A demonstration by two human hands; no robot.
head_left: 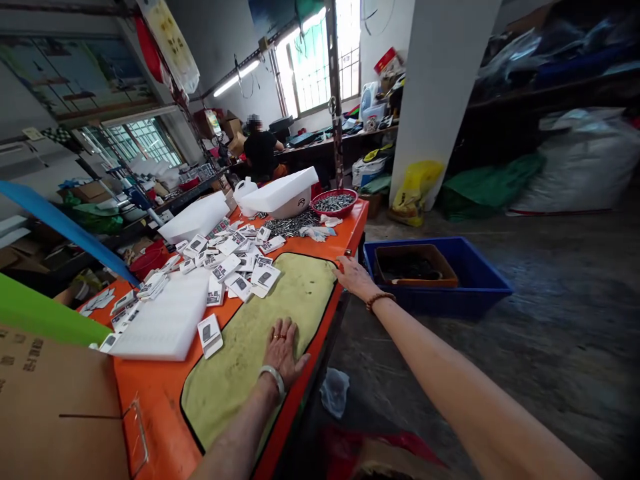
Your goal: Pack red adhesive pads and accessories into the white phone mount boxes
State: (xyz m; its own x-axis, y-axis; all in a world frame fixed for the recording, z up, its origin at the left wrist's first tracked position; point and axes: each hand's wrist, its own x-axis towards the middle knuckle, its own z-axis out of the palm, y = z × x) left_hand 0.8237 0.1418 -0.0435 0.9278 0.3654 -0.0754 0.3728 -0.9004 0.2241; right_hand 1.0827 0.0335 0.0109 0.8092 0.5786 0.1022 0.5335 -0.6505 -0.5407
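My left hand [285, 353], with a ring and a pale bangle, lies flat on a yellow-green mat [235, 347] with black edging. At the mat's far right corner rests my right hand [354, 276], a beaded bracelet on its wrist; its fingers reach over the edge and nothing shows in them. Many small white printed boxes [227, 267] are heaped on the orange table [163, 393] beyond and left of the mat. One white box [210, 333] lies by itself against the mat's left edge.
White foam blocks [165, 320] lie left of the mat. Metal parts fill a red basket [335, 202] at the table's far end. A blue bin [475, 287] holding a brown tray stands right of the table. A cardboard box [55, 407] is near left; a person [261, 150] sits far back.
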